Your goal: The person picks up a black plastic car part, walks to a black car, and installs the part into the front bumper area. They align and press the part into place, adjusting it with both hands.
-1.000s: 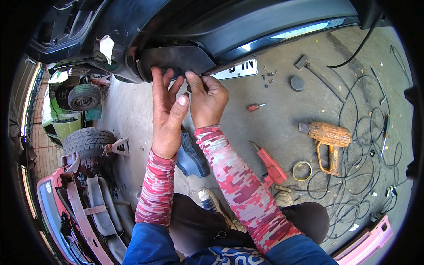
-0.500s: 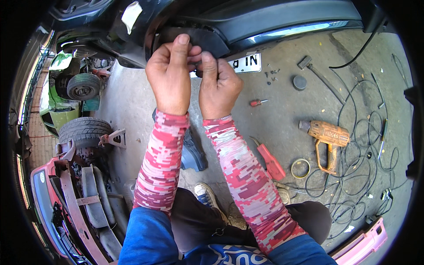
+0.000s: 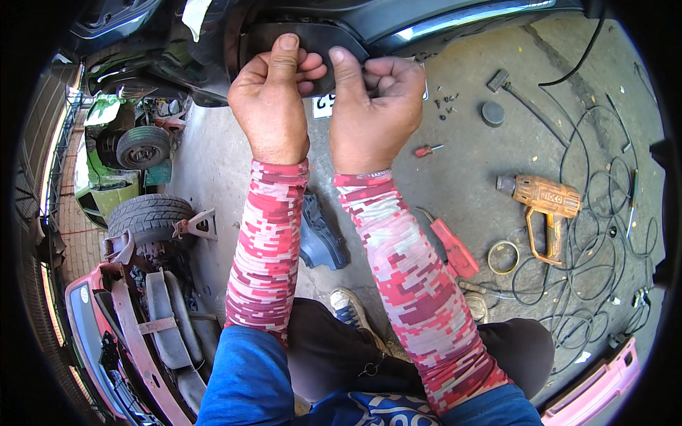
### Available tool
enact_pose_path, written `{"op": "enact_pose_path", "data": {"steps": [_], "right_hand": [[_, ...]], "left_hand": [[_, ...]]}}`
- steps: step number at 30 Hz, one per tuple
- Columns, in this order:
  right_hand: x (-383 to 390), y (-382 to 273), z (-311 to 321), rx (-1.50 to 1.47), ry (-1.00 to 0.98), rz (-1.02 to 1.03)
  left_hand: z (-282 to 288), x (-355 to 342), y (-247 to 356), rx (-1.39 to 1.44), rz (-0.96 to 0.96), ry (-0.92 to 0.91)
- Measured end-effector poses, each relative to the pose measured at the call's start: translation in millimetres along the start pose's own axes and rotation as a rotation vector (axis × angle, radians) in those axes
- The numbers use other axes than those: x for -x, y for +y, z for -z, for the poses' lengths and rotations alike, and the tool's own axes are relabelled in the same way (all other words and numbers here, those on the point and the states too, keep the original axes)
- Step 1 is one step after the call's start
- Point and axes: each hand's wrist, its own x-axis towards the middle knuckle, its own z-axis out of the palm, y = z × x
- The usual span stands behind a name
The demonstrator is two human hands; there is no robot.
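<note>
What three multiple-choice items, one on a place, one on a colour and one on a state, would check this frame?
1. Where does the orange power tool lie?
A. on the concrete floor, to the person's right
B. on the tyre
C. in the left hand

2. What colour is the handle of the small screwdriver?
A. blue
B. red
C. green

3. How are the left hand and the right hand placed?
A. both flat on the floor
B. one resting on a knee
C. both raised, fingers gripping the dark panel edge

Answers: 1 A, it rests among the black cables; 2 B, the handle shows red; 3 C, both thumbs press on the panel.
</note>
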Motion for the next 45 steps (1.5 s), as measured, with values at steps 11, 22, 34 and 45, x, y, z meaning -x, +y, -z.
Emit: {"op": "enact_pose_path", "data": {"steps": [11,22,34,45], "right_hand": [[7,2,-10,-0.304,-0.007,-0.307],[0,25,4,-0.196,0.024,-0.227],[2,29,6,-0.385,-0.062,-0.266],[6,27,1,-0.459,-0.061,-0.322]], "left_hand": [[0,-1,1,-0.005,-0.06,0.044],[3,0,-7,-0.036,0.002,0.027],[16,0,-9,-0.014,0.024,-0.019],[8,1,2,0.078,0.126,0.032]]}}
